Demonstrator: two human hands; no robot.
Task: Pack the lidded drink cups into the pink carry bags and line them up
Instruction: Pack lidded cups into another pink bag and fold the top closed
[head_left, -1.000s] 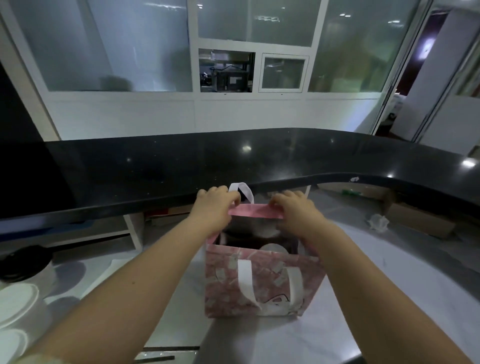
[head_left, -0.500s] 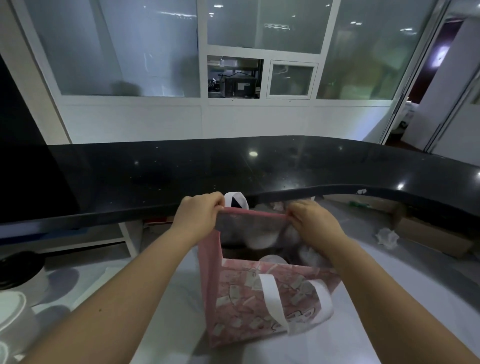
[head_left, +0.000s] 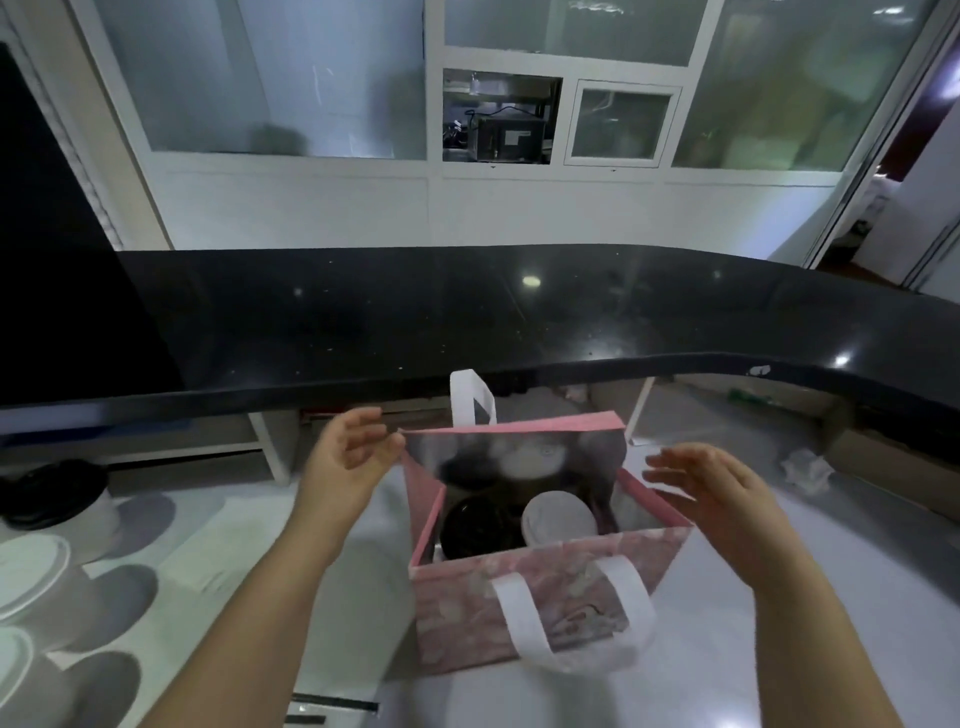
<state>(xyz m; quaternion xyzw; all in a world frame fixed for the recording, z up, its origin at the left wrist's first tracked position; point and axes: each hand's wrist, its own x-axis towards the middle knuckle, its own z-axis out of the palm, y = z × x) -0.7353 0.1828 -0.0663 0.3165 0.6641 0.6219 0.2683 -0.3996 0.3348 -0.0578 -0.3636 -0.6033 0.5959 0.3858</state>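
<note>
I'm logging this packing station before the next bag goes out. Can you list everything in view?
pink carry bag: one, pink with white handles, open, centre of the white worktop.
black-lidded cup: one, inside the bag, left.
white-lidded cup: one, inside the bag, right.
loose cups: three, one black lid, two white lids, worktop's left edge.
counter: one, black, across behind the bag.
crumpled paper: one, white, right of the bag.
cardboard box: one, brown, far right, below the counter.
left hand: at the bag's far left rim corner; grip unclear.
right hand: fingers straight, by the bag's right side.
</note>
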